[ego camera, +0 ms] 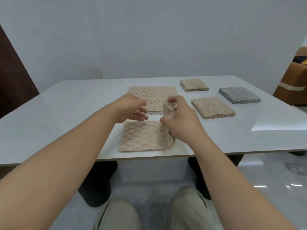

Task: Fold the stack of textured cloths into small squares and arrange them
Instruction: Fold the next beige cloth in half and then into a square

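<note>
Now right hand (181, 122) pinches beige cloth (141, 138) edge — left hand (131, 108) grip apart.

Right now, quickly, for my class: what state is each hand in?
Left hand: open, holding nothing.
Right hand: pinching the lifted edge of the cloth.

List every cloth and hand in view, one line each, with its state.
Near beige textured cloth: partly flat, right edge lifted.
Unfolded beige textured cloths behind it: lying flat.
Far beige folded square: folded, set down.
Nearer beige folded square: folded, set down.
Grey folded square: folded, set down.
Left hand: open, holding nothing.
Right hand: pinching the lifted edge.
</note>
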`<control>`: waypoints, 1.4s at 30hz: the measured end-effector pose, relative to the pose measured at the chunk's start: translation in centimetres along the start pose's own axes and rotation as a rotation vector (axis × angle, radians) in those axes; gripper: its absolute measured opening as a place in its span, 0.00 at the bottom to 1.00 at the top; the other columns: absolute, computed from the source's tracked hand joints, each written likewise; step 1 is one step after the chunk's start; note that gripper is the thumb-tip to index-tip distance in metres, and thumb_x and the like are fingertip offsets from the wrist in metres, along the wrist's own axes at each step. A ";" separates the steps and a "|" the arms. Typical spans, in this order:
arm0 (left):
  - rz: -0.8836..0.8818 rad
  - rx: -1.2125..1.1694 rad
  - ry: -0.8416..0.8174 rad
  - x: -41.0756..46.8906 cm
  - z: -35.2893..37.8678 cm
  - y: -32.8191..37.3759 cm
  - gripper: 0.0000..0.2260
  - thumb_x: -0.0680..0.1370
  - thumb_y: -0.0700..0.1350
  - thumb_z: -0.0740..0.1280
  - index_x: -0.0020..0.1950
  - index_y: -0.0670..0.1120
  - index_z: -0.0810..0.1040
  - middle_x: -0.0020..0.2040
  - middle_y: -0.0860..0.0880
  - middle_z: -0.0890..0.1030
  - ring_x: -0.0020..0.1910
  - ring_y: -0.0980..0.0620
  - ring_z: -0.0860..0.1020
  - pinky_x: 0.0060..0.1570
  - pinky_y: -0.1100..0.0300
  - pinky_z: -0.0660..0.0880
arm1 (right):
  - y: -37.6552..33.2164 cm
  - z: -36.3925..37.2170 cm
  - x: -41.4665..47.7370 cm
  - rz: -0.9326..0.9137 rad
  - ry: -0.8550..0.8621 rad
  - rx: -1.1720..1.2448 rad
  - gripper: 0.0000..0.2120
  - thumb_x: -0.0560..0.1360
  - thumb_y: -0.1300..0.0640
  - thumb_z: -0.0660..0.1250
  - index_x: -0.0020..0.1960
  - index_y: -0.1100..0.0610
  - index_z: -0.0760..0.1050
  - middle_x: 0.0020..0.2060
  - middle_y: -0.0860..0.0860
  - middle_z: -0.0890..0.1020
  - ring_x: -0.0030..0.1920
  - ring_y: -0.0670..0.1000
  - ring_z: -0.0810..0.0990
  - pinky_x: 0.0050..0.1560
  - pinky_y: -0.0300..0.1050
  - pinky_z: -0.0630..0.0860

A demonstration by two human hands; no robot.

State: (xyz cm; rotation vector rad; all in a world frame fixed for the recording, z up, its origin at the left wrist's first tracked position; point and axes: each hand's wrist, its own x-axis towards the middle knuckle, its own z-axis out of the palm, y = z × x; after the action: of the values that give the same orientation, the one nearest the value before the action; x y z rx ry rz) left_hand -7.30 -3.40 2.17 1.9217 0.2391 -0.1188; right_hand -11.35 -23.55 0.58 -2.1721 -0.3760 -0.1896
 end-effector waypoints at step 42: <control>0.092 0.329 0.111 3.3 -2.8 -5.9 0.03 0.79 0.40 0.71 0.52 0.45 0.84 0.41 0.46 0.80 0.32 0.52 0.73 0.33 0.60 0.71 | 2.1 12.6 -4.6 -0.635 0.153 -0.238 0.15 0.66 0.69 0.73 0.49 0.56 0.79 0.37 0.49 0.81 0.44 0.53 0.77 0.42 0.52 0.75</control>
State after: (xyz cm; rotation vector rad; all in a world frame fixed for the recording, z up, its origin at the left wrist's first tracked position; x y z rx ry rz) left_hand -5.51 1.59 -2.84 2.2661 0.2142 0.0121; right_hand -14.98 -15.44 -9.66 -2.1813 -0.9878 -0.7805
